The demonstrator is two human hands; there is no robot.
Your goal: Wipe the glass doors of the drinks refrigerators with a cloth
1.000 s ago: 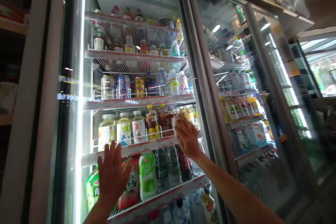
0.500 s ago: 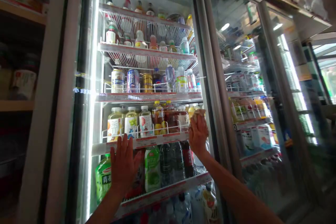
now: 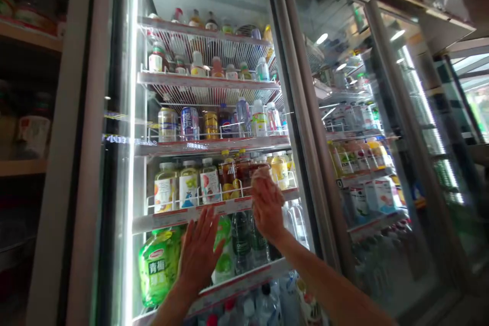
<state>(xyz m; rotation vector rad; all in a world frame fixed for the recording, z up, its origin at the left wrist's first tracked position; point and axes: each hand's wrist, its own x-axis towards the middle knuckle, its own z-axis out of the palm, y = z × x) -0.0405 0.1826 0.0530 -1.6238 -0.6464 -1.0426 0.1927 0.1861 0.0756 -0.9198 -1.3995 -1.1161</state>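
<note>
My left hand (image 3: 199, 253) lies flat and open against the glass door (image 3: 237, 46) of a drinks fridge, fingers spread, in front of the green bottles (image 3: 158, 265). My right hand (image 3: 266, 204) presses a pale cloth (image 3: 262, 175) against the same glass, higher and to the right, in front of the shelf of juice bottles (image 3: 189, 188). Only a bit of the cloth shows above the fingers.
Wire shelves inside hold cans (image 3: 190, 123) and several bottles. A second glass door (image 3: 367, 137) stands to the right, with cartons and bottles behind it. Dark open shelving (image 3: 26, 112) with jars is at the left. The door frame (image 3: 301, 127) runs between the two doors.
My right hand with the cloth has slid left and a little down on the glass. My left hand has shifted right along the glass. The view has turned slightly.
</note>
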